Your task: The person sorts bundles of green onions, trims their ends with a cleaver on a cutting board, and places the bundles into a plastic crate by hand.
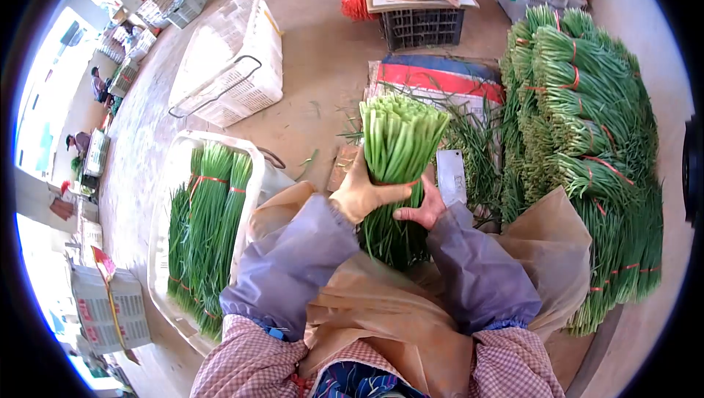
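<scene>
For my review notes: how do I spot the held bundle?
Find the purple sleeves at lower centre. At their ends, the left hand and right hand hold a green bundle. Unlike the bundles in the white basket or the pile at right, it is held, pale stalk ends upward.

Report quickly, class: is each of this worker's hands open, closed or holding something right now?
Left hand: closed, holding the bunch of green stalks.
Right hand: closed, holding the same bunch from its other side.
</scene>
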Demonstrator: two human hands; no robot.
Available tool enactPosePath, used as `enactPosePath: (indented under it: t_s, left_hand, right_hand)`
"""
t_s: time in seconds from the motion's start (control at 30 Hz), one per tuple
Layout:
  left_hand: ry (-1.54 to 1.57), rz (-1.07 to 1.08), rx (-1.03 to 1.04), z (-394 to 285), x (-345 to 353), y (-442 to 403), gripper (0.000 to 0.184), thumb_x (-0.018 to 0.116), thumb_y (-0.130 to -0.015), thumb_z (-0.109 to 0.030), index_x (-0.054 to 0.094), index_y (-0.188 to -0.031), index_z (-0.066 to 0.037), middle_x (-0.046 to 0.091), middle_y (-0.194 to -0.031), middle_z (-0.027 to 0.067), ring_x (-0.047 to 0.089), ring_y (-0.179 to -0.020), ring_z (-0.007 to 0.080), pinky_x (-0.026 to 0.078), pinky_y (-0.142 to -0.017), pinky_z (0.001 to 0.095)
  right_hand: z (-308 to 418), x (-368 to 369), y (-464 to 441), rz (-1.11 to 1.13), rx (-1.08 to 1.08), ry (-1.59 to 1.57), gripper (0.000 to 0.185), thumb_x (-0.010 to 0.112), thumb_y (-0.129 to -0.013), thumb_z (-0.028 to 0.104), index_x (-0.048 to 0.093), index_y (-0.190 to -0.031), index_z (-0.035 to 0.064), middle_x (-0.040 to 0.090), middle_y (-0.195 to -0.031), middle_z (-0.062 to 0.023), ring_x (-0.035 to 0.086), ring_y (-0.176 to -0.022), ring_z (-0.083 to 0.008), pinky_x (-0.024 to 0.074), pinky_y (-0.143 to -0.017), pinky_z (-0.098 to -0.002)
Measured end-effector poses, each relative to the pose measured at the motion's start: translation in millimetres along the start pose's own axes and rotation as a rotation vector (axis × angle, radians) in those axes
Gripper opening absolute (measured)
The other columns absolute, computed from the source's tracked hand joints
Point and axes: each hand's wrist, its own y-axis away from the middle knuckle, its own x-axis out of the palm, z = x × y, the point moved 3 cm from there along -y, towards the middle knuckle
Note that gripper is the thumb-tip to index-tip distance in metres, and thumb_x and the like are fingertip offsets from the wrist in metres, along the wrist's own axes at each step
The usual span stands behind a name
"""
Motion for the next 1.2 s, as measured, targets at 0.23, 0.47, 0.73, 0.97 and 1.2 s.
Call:
enactPosePath:
  t_s: [0.23,0.47,0.73,0.97,1.2]
  left_hand:
    - [0.045,0.362,-0.045,-36.3,-14.5,58.9,0.092,0.089,-0.07,-0.034,0.043,-0.143,-0.005,0.057,-0.131,0.0107,0.05,-0.126,0.0227,0.037,-0.107,0.0365]
    - [0.222,0.186,0.054,-21.6,-13.7,78.1,0.075,0.086,-0.07,-0.01,0.05,-0.135,-0.005,0.063,-0.123,0.0074,0.056,-0.117,0.0181,0.045,-0.1,0.0338]
    - [0.431,-0.036,0.289,-23.1,-14.5,76.2,0.084,0.084,-0.069,-0.001,0.037,-0.139,-0.003,0.055,-0.136,0.0095,0.055,-0.123,0.0207,0.045,-0.106,0.0367]
    - [0.483,-0.121,0.272,-17.8,-12.6,70.5,0.084,0.084,-0.067,-0.005,0.038,-0.137,0.001,0.06,-0.127,0.0114,0.058,-0.117,0.0183,0.048,-0.101,0.0343]
    - [0.488,-0.114,0.308,-14.1,-11.3,71.8,0.081,0.082,-0.07,-0.002,0.038,-0.138,0.0,0.058,-0.131,0.0103,0.056,-0.12,0.0184,0.047,-0.101,0.0346]
  right_hand:
    - [27.2,32.8,37.8,0.136,0.099,-0.083,0.084,0.09,-0.068,0.012,0.045,-0.138,-0.0003,0.06,-0.129,-0.0101,0.054,-0.12,-0.0205,0.0416,-0.106,-0.0387]
    - [30.9,41.8,44.1,0.175,0.185,0.272,0.084,0.089,-0.07,0.019,0.044,-0.138,-0.0022,0.057,-0.133,-0.0146,0.05,-0.127,-0.0238,0.0389,-0.108,-0.0385]
    - [34.6,0.8,73.0,-0.129,0.361,0.724,0.033,0.068,-0.091,0.02,0.06,-0.116,0.0006,0.064,-0.076,-0.0074,0.059,-0.067,-0.0149,0.0478,-0.06,-0.0314]
    - [84.1,37.2,67.1,-0.202,0.147,0.463,0.013,0.05,-0.099,0.009,0.063,-0.103,0.0055,0.05,-0.06,0.003,0.045,-0.052,-0.0065,0.0361,-0.049,-0.0244]
    - [101.8,51.0,61.7,-0.206,-0.071,0.507,0.015,0.053,-0.095,-0.002,0.061,-0.107,-0.0009,0.061,-0.072,-0.0024,0.057,-0.065,-0.0096,0.0478,-0.063,-0.0252]
